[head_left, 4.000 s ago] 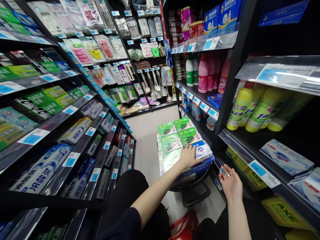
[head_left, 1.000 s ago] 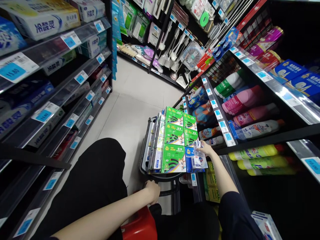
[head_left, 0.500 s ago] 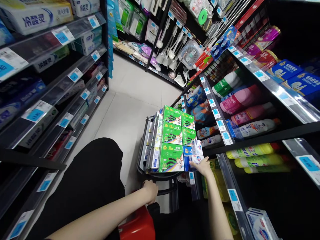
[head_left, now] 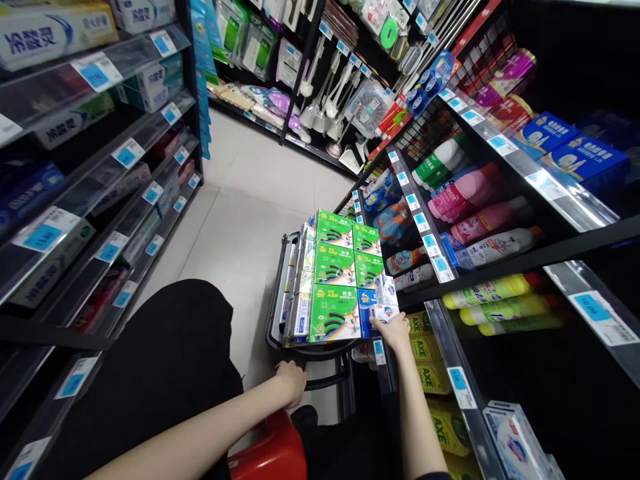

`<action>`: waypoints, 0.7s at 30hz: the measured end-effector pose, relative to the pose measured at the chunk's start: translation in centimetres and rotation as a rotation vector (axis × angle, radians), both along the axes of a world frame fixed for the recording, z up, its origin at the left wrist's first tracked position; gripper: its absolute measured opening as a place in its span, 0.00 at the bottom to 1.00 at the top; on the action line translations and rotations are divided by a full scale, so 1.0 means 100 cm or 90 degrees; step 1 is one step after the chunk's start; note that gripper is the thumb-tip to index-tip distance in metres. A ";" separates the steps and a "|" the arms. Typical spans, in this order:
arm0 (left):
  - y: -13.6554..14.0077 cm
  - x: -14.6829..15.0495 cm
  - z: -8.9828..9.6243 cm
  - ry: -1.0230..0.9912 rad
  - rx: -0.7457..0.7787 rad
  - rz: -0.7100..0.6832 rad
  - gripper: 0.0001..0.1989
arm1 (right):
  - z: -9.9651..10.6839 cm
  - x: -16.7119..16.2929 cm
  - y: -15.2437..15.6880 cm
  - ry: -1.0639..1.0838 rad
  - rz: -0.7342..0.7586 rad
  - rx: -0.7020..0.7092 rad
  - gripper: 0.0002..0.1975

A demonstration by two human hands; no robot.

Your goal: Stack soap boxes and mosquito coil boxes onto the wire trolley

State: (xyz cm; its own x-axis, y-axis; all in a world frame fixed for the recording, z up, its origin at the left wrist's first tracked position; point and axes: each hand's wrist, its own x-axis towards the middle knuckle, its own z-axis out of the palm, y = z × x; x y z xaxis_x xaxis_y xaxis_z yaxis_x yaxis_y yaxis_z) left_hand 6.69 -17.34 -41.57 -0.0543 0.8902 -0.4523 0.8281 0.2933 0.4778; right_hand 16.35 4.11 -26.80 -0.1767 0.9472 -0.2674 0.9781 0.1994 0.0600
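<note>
A trolley (head_left: 271,320) stands in the aisle ahead of me, loaded with stacked boxes. Green mosquito-coil boxes (head_left: 334,310) face up in two columns, with a blue box (head_left: 367,308) at the near right. Two small white boxes (head_left: 384,288), which look like boxed soap, lie on that corner. My right hand (head_left: 393,329) is closed on the nearer one, thumb on its left side and fingers to the right. My left hand (head_left: 291,385) is wrapped round the trolley's black handle (head_left: 325,383); its fingertips are partly hidden.
Shelves with toothpaste boxes (head_left: 55,33) line the left side. On the right shelves lie pink bottles (head_left: 467,193), yellow bottles (head_left: 487,290) and yellow AXE packs (head_left: 429,348). A red plastic object (head_left: 270,450) is below my left arm. Kitchen utensils (head_left: 330,100) hang across the far end.
The shelves, trolley and both hands sit slightly further left in the picture. My left hand keeps its grip on the handle, and my right hand stays at the small white box.
</note>
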 end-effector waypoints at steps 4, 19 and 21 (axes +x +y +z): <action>-0.001 -0.002 0.009 0.033 -0.046 -0.035 0.27 | 0.001 0.002 -0.002 0.010 -0.006 -0.002 0.62; -0.001 -0.010 0.032 0.068 -0.085 -0.111 0.24 | 0.117 0.171 -0.025 -0.091 -0.190 0.350 0.31; -0.001 -0.009 0.035 0.065 -0.086 -0.110 0.24 | 0.125 0.239 -0.024 -0.146 -0.236 0.334 0.28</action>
